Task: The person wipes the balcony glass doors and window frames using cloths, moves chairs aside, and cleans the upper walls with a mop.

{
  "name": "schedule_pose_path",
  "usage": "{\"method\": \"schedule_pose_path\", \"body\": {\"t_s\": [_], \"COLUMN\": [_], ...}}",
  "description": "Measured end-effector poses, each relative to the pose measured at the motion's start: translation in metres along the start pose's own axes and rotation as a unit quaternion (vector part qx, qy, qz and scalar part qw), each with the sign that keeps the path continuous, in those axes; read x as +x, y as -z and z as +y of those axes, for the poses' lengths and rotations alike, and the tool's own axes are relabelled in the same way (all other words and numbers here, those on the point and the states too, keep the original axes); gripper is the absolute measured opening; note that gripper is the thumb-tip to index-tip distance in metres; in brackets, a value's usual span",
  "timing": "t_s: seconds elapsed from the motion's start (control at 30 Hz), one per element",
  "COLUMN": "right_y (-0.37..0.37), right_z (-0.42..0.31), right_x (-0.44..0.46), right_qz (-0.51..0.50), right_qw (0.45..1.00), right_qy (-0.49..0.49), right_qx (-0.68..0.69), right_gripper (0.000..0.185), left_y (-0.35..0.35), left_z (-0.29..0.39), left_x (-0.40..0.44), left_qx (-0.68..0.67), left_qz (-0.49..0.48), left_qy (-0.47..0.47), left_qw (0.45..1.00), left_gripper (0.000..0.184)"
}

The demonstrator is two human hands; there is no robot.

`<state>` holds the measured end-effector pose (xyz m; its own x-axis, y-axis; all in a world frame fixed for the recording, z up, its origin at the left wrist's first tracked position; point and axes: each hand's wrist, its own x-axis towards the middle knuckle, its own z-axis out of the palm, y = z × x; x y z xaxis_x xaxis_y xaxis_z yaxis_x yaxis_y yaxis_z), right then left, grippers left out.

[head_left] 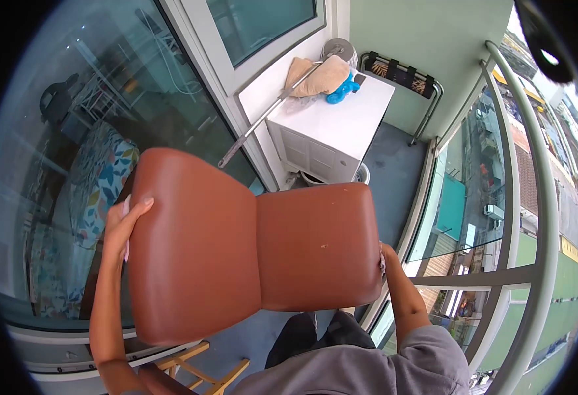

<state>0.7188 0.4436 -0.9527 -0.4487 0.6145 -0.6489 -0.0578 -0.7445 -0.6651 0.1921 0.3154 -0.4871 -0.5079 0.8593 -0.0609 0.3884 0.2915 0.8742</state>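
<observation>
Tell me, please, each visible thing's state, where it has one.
Brown chair: held, lightly marked.
Left hand: gripping its left edge.
Right hand: at its right edge, fingers hidden.
White cabinet: front looks shut.
Tan fabric: bunched on the cabinet.
Blue item: beside that fabric.
Pole: slanting over cabinet's edge.

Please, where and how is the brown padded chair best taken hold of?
Probably by both rounded outer edges, from left and right together: the brown padded chair is wide, bends at a middle crease, and its smooth faces offer little purchase. The left grip has its thumb over one edge; the right grip sits at the other.
</observation>
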Motion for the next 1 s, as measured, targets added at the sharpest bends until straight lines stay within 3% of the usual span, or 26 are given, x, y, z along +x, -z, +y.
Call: {"method": "schedule_pose_path", "body": {"t_s": [0.07,0.2,0.27,0.3,0.33,0.4,0.53,0.6,0.8,0.87,0.93,1.0], "right_y": [0.008,0.019,0.022,0.023,0.021,0.007,-0.035,-0.046,-0.015,0.003,0.015,0.03], "right_z": [-0.005,0.0,0.007,0.013,0.018,0.034,0.039,0.036,0.029,0.041,0.027,0.009], "right_x": [-0.008,-0.02,-0.023,-0.023,-0.024,-0.018,-0.009,-0.01,0.028,0.055,0.076,0.067], "right_qz": [0.009,0.025,0.03,0.03,0.03,0.027,0.022,0.017,-0.011,0.209,0.412,0.506], "right_qw": [1.0,0.997,0.996,0.994,0.993,0.989,0.979,0.975,0.967,0.967,0.91,0.826], "right_qy": [0.012,0.04,0.054,0.064,0.072,0.09,0.126,0.144,0.145,0.071,0.007,0.008], "right_qx": [0.02,0.053,0.07,0.08,0.093,0.119,0.158,0.172,0.208,0.129,0.043,-0.246], "right_gripper": [0.054,0.061,0.064,0.066,0.067,0.071,0.078,0.082,0.099,0.065,0.04,0.035], "left_y": [-0.02,-0.066,-0.09,-0.096,-0.105,-0.119,-0.118,-0.116,-0.098,-0.091,-0.09,-0.092], "left_z": [0.019,0.03,0.052,0.073,0.073,0.07,0.075,0.066,0.049,0.046,0.05,0.062], "left_x": [0.045,0.134,0.154,0.163,0.173,0.188,0.215,0.228,0.228,0.224,0.216,0.208], "left_qx": [0.044,0.096,0.115,0.225,0.23,0.123,0.111,0.137,0.193,0.235,0.277,0.371], "left_qz": [-0.063,-0.084,-0.122,-0.13,-0.138,-0.15,-0.221,-0.13,-0.08,-0.028,-0.001,0.016], "left_qy": [0.011,-0.053,-0.062,-0.031,-0.027,-0.13,-0.091,-0.174,-0.151,-0.137,-0.138,-0.116], "left_qw": [0.997,0.99,0.984,0.965,0.963,0.972,0.965,0.966,0.966,0.962,0.951,0.921], "left_gripper": [0.045,0.049,0.072,0.078,0.078,0.078,0.077,0.075,0.079,0.082,0.081,0.087]}}
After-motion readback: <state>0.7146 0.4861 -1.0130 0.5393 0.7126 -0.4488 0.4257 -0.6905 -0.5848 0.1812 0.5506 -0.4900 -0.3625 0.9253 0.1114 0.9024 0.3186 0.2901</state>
